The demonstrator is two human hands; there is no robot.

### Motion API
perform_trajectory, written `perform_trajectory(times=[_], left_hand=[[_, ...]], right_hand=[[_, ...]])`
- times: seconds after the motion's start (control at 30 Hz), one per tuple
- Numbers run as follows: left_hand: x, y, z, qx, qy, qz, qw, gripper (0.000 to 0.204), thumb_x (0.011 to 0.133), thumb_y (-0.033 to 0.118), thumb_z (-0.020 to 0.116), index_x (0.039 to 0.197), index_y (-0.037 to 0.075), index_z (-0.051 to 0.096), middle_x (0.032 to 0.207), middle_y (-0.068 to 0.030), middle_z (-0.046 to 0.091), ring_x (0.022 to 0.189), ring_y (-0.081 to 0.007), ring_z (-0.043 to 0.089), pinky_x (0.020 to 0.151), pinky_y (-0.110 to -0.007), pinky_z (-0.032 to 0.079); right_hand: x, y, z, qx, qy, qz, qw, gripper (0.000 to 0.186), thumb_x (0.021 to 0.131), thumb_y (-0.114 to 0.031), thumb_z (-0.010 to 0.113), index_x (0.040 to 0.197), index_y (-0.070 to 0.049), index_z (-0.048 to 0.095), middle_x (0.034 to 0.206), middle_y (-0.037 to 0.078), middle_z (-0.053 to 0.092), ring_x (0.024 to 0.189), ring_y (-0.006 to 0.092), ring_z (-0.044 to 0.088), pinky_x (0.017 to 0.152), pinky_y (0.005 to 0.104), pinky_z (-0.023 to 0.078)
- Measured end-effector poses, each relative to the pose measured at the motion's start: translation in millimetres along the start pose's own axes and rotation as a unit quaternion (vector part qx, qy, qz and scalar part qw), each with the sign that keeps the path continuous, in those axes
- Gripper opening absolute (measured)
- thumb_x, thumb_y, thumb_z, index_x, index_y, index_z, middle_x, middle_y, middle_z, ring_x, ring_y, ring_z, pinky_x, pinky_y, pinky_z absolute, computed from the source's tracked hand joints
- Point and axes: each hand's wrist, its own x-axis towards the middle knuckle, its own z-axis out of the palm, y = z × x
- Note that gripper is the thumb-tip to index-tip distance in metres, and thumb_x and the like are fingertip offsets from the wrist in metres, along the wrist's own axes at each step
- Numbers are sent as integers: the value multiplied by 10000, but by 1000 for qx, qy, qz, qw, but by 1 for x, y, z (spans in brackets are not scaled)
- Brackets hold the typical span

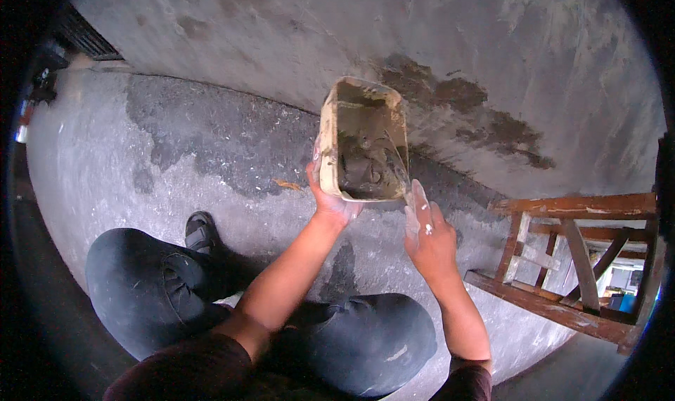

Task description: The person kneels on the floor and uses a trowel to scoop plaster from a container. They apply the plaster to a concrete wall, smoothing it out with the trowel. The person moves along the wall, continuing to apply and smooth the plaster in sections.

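Your left hand (336,203) cups the tub (328,144) from beneath and the side, presumably steadying its weight of grey mortar (358,170). Your right hand (429,234), index extended for control, grips what looks like a thin trowel (399,160) just beyond its fingertips, inside the tub.

I see a brown wooden frame with slanting slats (581,264) at lower right, a dark ridged grille (87,33) upper left.

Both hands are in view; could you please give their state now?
Left hand: holding the pale tub.
Right hand: holding a thin tool, kind unclear.
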Motion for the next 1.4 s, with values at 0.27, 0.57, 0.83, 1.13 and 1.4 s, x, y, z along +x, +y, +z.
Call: perform_trajectory(times=[0.27,0.57,0.83,1.13,1.4], left_hand=[[-12,10,9,14,-15,-22,1000,790,826,703,474,1431,195,499,1441,-88,499,1290,-341,489,1065,-558,407],[-6,18,-12,44,-178,-69,981,862,841,726,481,1522,204,393,1534,-106,417,1372,-361,443,1112,-582,397],[0,16,-23,122,-106,-56,985,920,807,732,513,1533,184,368,1513,-130,435,1347,-366,471,1090,-564,426],[-2,21,-23,43,-124,-71,989,877,853,736,446,1510,156,397,1506,-133,442,1317,-366,490,1099,-552,417],[-3,10,-34,111,-135,-62,983,875,862,742,437,1501,146,410,1475,-124,482,1304,-346,502,1101,-534,412]], right_hand=[[10,16,-37,40,65,-41,996,665,817,-126,697,1451,-164,501,985,177,673,785,390,674,656,439,555],[26,-9,-102,178,11,59,982,328,848,-188,719,1123,-10,709,1010,243,715,908,385,705,851,433,536],[9,9,-42,249,13,123,960,291,850,-134,743,1103,7,713,1016,198,734,901,281,724,842,339,540],[-4,-8,-13,476,3,268,838,291,874,-68,725,1143,41,698,1020,130,743,956,123,676,850,265,523],[-4,-19,-7,412,90,129,898,309,870,-53,706,1165,39,691,1076,195,739,1022,165,701,878,282,523]])
